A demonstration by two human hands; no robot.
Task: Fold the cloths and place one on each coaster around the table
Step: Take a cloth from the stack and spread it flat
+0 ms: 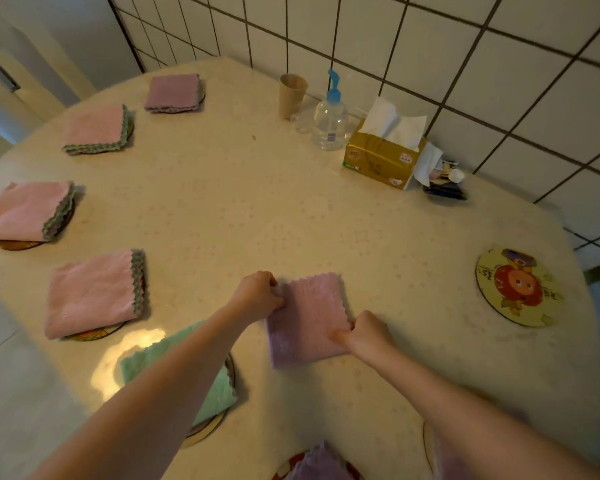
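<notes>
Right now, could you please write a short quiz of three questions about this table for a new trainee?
1. True or false: the cartoon coaster at the right already carries a cloth.
2. Which colour is the cloth that the left hand and right hand hold? A green, B purple, C pink.
3. What stands between the paper cup and the tissue box?

Key: 1 false; 2 B; 3 a clear pump bottle.
</notes>
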